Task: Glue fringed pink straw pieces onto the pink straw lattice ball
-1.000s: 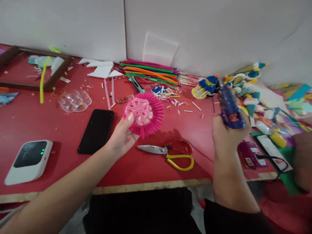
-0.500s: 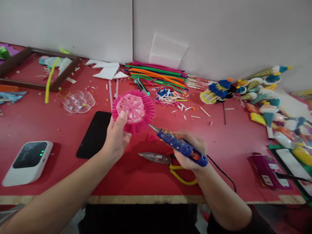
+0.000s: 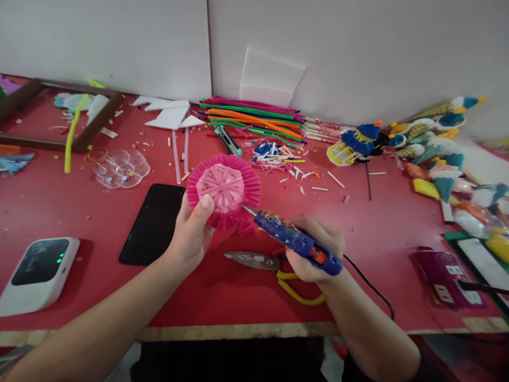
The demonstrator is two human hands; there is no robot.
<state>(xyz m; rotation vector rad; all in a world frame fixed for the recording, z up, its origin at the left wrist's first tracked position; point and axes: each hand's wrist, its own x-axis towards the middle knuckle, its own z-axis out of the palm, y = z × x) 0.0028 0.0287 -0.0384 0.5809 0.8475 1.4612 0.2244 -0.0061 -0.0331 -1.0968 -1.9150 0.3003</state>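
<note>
My left hand (image 3: 194, 231) grips a round pink craft piece (image 3: 221, 187), thumb on its front and the other fingers mostly hidden behind. Pink strands cross its octagonal centre like spokes, and a pleated magenta frill (image 3: 251, 183) rings it. Wrapped in my right hand (image 3: 312, 249) is a blue, glue-spattered hot glue gun (image 3: 294, 239). Its metal nozzle points left and meets the lower right part of the frill in view; whether it touches, I cannot tell. Beneath the gun lie scissors (image 3: 254, 260) with yellow handles, partly covered by my right hand.
A black phone (image 3: 149, 225) and a white device (image 3: 42, 273) lie at left. Coloured pipe cleaners (image 3: 254, 119), a cutter (image 3: 226, 140) and scraps (image 3: 276, 154) are behind. At right are cone-shaped crafts (image 3: 445, 175) and a purple power box (image 3: 449, 278). The gun's cord (image 3: 371, 286) trails right.
The pink piece has turned to face the camera more squarely and sits slightly lower and right in view. The glue gun's nozzle now overlaps the frill's edge. The whole view has shifted a little.
</note>
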